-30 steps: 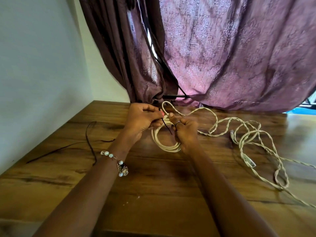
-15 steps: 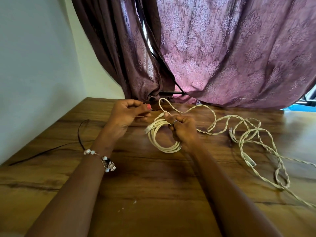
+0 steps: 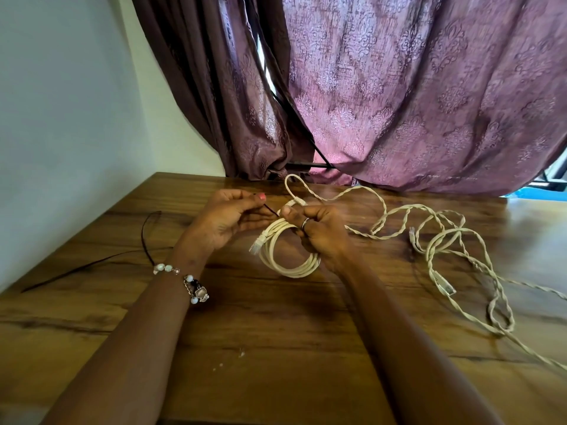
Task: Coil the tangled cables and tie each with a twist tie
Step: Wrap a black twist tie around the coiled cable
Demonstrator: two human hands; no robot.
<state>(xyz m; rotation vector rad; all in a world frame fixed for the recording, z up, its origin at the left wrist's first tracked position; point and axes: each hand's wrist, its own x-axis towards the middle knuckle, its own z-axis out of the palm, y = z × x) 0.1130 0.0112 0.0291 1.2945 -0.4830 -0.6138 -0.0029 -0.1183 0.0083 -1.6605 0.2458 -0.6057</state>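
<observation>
Coiled cream cable (image 3: 285,253) is resting near the table's (image 3: 276,348) far edge; my right hand (image 3: 319,231) is gripping its top while my left hand (image 3: 227,219) is pinching the dark twist tie (image 3: 271,210). Next, I judge, wrapping and twisting it tight.

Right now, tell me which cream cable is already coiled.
The coil gripped by the right hand; the other cables sprawl twisted together to its right.

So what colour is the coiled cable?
Cream, almost off-white; the coiled cable shows best in the head view.
</observation>
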